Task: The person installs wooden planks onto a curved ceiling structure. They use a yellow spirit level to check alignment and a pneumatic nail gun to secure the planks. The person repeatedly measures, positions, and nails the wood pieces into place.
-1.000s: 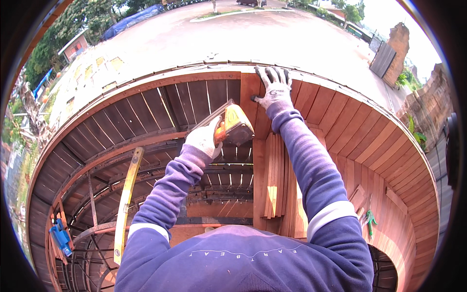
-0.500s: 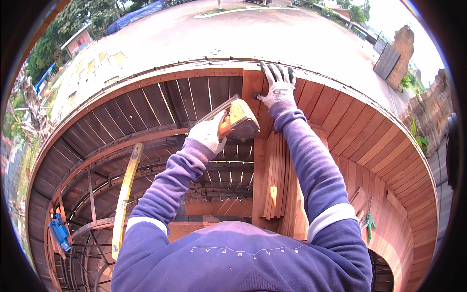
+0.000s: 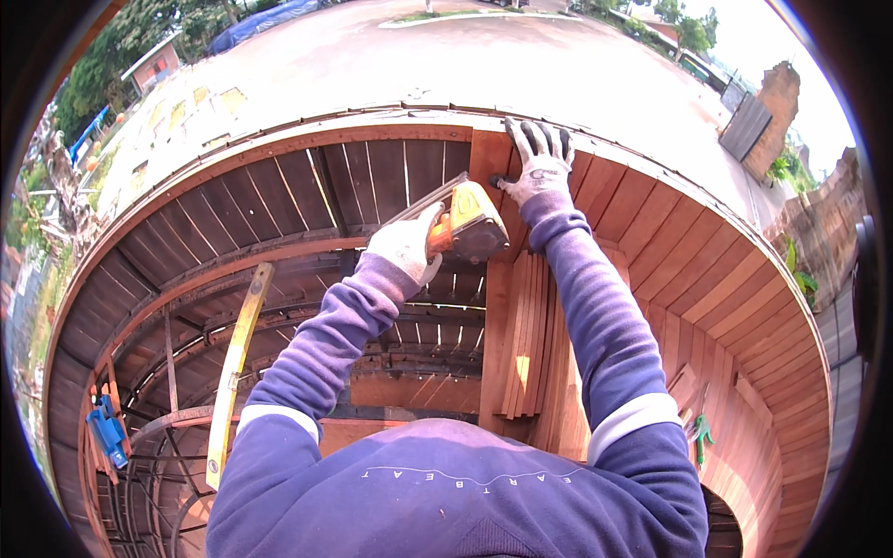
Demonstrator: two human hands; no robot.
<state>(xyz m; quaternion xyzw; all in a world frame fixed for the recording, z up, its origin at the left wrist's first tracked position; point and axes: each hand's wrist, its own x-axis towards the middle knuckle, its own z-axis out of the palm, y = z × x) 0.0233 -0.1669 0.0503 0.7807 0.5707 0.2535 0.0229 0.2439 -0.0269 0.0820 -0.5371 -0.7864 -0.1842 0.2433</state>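
Observation:
My left hand [image 3: 406, 247], in a pale work glove, is wrapped round a yellow and orange nail gun [image 3: 479, 221]. The tool's nose is at the left edge of a reddish wooden board [image 3: 489, 156]; whether it touches the wood I cannot tell. My right hand [image 3: 539, 169], gloved with dark fingertips, lies spread on the neighbouring boards just right of the nail gun. Its fingers reach up to the curved top rim [image 3: 614, 149], and its thumb rests against the board.
Fitted planks [image 3: 716, 246] curve away right. Dark slats [image 3: 265, 195] and a metal frame [image 3: 177, 430] show left. Loose wooden strips [image 3: 526, 344] stand between my arms. A yellow spirit level [image 3: 240, 367] leans left; a blue tool [image 3: 109, 435] and a green-handled clamp [image 3: 701, 437] sit at the sides.
The nail gun in my left hand has moved slightly to the right, closer to the board. My right hand keeps its place on the boards. The view has shifted a little.

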